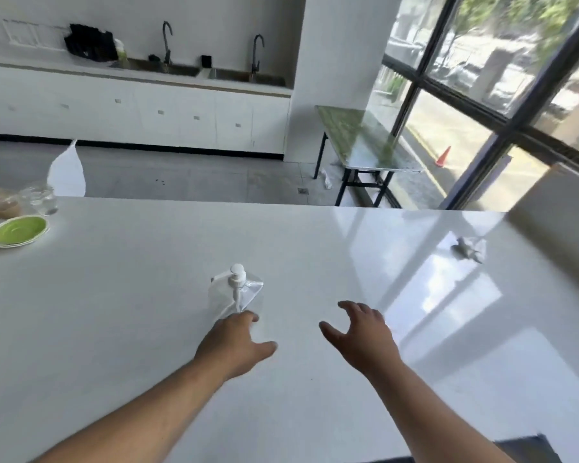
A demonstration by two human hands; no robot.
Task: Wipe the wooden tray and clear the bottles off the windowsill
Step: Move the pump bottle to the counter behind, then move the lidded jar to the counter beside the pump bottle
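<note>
A clear square pump bottle (pixel 236 294) with a white pump head stands upright in the middle of the white counter (pixel 114 312). My left hand (pixel 234 344) is right at the bottle's near base, fingers spread and touching or almost touching it, without a grip. My right hand (pixel 361 332) hovers open over the counter to the right of the bottle, apart from it. A crumpled grey cloth or wipe (pixel 468 250) lies far right on the counter. No wooden tray or windowsill bottles are in view.
A green-lidded container (pixel 19 230), a clear glass jar (pixel 42 198) and a white pouch (pixel 67 173) sit at the counter's far left. Beyond are a glass-topped folding table (pixel 365 142), a sink counter (pixel 181 73) and large windows (pixel 498 78).
</note>
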